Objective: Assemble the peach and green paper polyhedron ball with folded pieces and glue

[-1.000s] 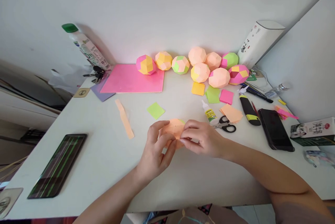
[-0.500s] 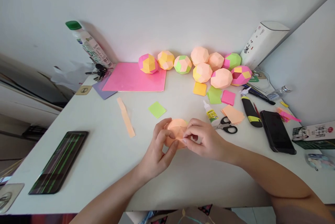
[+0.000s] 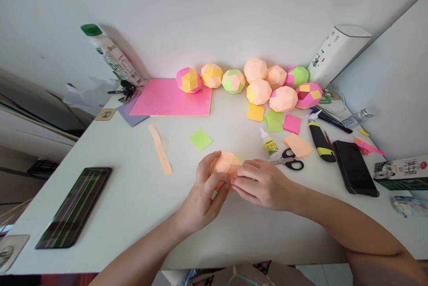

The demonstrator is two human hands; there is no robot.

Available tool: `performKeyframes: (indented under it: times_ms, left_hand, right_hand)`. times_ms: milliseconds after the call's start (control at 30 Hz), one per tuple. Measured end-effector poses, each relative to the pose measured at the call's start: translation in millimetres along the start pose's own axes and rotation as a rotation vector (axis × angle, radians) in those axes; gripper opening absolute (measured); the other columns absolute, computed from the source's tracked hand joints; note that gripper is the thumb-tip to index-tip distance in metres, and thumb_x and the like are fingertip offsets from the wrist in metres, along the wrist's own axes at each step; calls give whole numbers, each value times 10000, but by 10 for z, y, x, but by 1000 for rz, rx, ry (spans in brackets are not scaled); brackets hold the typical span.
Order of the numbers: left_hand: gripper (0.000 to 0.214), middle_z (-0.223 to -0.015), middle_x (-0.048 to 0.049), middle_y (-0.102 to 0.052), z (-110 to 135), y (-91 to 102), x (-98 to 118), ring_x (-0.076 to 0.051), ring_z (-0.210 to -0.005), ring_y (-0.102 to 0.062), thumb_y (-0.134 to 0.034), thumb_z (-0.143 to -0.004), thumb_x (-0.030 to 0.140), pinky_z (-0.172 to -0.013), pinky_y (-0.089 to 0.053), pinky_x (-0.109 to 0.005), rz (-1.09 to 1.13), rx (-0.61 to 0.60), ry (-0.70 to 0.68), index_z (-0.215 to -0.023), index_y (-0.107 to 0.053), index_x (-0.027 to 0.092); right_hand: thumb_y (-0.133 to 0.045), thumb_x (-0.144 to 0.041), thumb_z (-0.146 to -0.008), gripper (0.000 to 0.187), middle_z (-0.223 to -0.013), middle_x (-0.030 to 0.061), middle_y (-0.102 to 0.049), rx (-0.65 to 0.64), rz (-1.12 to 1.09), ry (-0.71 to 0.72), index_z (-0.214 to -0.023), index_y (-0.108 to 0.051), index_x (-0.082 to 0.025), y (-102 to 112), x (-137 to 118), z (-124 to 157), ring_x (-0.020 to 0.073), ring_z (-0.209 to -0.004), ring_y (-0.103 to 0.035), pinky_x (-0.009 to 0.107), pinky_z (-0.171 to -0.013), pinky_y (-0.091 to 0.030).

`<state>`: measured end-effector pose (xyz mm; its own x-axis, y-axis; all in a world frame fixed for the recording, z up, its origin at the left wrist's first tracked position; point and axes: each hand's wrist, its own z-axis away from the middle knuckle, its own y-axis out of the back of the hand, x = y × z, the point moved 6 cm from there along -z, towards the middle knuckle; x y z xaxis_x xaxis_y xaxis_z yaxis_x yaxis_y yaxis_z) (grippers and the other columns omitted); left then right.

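Observation:
Both of my hands hold a peach paper ball [image 3: 225, 164] just above the white table [image 3: 133, 188]. My left hand [image 3: 202, 192] cups it from the left and below, fingers curled round it. My right hand [image 3: 261, 183] closes on its right side, fingertips pressed against the paper. A small green patch shows on the ball's right edge. Most of the ball's lower half is hidden by my fingers.
Several finished paper balls [image 3: 282, 98] line the back wall beside a pink sheet [image 3: 170, 98]. Coloured paper squares [image 3: 199, 139], a peach strip [image 3: 160, 149], glue bottle [image 3: 268, 142], scissors [image 3: 290, 161], marker [image 3: 321, 142] and black phone [image 3: 355, 168] lie around. A tablet [image 3: 75, 206] sits front left.
My right hand has shifted down and closed further over the ball's right side. My left fingers have slid up around it. The ball has turned slightly.

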<state>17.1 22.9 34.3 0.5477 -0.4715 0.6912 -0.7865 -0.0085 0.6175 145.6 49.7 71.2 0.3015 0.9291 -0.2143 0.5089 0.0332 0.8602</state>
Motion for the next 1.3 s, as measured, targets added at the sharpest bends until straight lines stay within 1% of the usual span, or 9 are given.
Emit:
performKeyframes:
  times_ms: [233, 433, 533, 600, 700, 833, 1033, 1133, 1300]
  left_hand:
    - [167, -1403, -137, -295, 3, -16, -13, -268, -1309, -376, -442, -921, 65, -917, -526, -431, 21, -26, 18, -974, -496, 213]
    - [171, -1385, -135, -320, 7, -1, -17, -246, -1272, -427, -427, -926, 63, -851, -541, -376, 33, -6, 32, -976, -492, 213]
    - [174, -1416, -148, -308, 7, 3, -56, -261, -1338, -368, -444, -929, 91, -966, -488, -455, 47, 8, 8, -1047, -465, 217]
    - [309, -1452, -183, -264, 8, -28, -88, -305, -1392, -284, -540, -914, 191, -1047, -408, -540, 35, -3, -47, -1192, -408, 211]
    - [797, -1491, -240, -158, 11, -119, -146, -392, -1397, -235, -707, -805, 399, -1021, -411, -597, -60, -37, -124, -1408, -223, 205]
    - [834, -1457, -214, -233, -1, -126, -219, -369, -1335, -342, -729, -796, 330, -987, -455, -559, -111, 32, -120, -1435, -196, 259]
    - [864, -1439, -173, -299, -41, -92, -257, -357, -1327, -359, -768, -709, 268, -1020, -421, -554, 204, -237, -88, -1414, -269, 281]
    - [827, -1417, -148, -316, -52, -83, -258, -347, -1332, -340, -745, -673, 223, -1053, -371, -561, 414, -348, -49, -1389, -334, 276]
    - [803, -1313, -131, -371, -55, -108, -284, -343, -1288, -361, -707, -613, 201, -1064, -314, -579, 636, -425, -3, -1355, -403, 244]
  right_hand:
    - [-597, -121, -832, 114, -714, 12, -563, 71, -523, -383, -729, -620, -164, -85, 191, 44, 97, -597, -534, 209, -538, -450]
    - [-628, -98, -802, 137, -649, 8, -565, 111, -577, -479, -678, -623, -155, -69, 218, 51, 100, -572, -512, 208, -513, -444]
    - [-651, -127, -797, 127, -664, 5, -581, 112, -607, -576, -676, -626, -154, -99, 264, 77, 86, -540, -515, 216, -521, -457]
    - [-657, -126, -782, 117, -667, 6, -601, 106, -635, -661, -672, -626, -153, -130, 298, 104, 85, -535, -529, 213, -514, -456]
    - [-654, -139, -774, 110, -654, 7, -636, 91, -695, -769, -669, -626, -157, -174, 328, 137, 100, -558, -563, 210, -511, -456]
    - [-652, -225, -799, 126, -644, -2, -631, 44, -859, -868, -696, -618, -162, -228, 321, 163, 105, -553, -578, 219, -515, -471]
    - [-606, -326, -858, 171, -662, -13, -619, -97, -1168, -839, -805, -545, -175, -195, 248, 146, 107, -533, -600, 225, -499, -482]
    - [-597, -322, -862, 190, -604, -29, -570, -67, -946, -749, -754, -532, -180, 4, 335, 111, 95, -508, -539, 212, -478, -427]
    - [-485, -297, -928, 256, -617, 7, -552, 61, -188, -534, -701, -527, -186, 419, 565, 186, 135, -594, -511, 252, -550, -413]
